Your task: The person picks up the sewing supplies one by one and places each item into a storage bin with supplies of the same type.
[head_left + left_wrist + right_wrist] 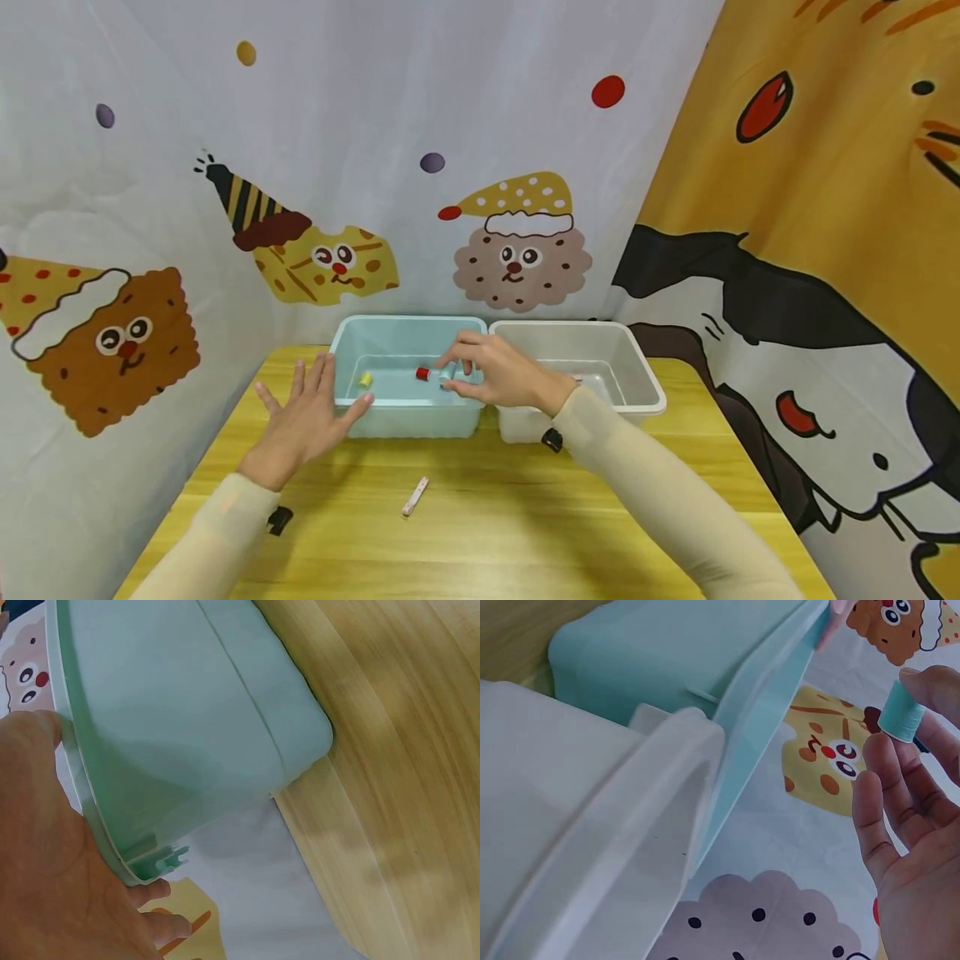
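Observation:
My right hand [498,367] pinches a teal spool of thread [901,712] between thumb and fingertips, over the right part of the light blue bin [412,421]. A red spool [423,374] and a yellow spool [366,380] lie on that bin's floor, apart from each other. At the bin's left front corner is my left hand [303,421], its fingers straight and spread. In the left wrist view, the left hand [52,847] touches the bin's rim [82,780].
Right beside the blue bin stands a white bin [652,396], with a small item, too small to make out, partly visible inside. A slim white patterned piece [415,497] lies on the wooden table [480,533] in front. A cartoon-print curtain [337,100] hangs behind.

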Motion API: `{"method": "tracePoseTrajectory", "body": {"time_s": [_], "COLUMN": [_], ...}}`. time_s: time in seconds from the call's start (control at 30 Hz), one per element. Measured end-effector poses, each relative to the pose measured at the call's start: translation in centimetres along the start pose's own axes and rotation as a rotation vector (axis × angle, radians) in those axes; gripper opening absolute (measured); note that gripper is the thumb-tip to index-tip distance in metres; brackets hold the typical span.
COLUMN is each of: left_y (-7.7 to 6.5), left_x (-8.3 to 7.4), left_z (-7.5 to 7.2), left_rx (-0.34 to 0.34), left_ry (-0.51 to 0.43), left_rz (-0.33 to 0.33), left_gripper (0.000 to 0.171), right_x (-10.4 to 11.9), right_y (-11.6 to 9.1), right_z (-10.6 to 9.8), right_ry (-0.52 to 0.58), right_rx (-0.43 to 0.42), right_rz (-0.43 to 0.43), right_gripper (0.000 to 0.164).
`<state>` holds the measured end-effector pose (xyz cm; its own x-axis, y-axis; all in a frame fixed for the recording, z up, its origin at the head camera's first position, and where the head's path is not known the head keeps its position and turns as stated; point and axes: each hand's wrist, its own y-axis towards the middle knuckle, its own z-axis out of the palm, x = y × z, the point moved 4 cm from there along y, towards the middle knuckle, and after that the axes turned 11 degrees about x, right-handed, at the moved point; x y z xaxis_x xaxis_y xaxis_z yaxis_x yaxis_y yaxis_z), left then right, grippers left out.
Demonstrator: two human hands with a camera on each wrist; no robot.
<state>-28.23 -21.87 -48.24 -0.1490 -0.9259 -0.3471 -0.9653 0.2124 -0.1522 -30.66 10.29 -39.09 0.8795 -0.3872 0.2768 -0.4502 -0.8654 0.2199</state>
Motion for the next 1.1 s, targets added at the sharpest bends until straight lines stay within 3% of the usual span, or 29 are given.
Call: {"method": "tracePoseTrajectory", "body": {"time_s": [0.7,1.1], "left_y": [0.0,-0.1], "left_x": [0.0,-0.1], "left_z": [-0.2,-0.2], "left_rx": [0.010,0.011], "left_ry": [-0.010,-0.017], "left_rz": [-0.005,-0.001], "left_gripper": [0.122,0.124], "right_x": [-3.1,-5.9], "right_y": [3.3,4.7], "right_z": [-1.6,-1.4], "right_ry": [-0.015,0.023], "right_rx": [0.043,0.091], "right_rz": [0.131,0.235], "right_gripper": [0.025,0.029]}}
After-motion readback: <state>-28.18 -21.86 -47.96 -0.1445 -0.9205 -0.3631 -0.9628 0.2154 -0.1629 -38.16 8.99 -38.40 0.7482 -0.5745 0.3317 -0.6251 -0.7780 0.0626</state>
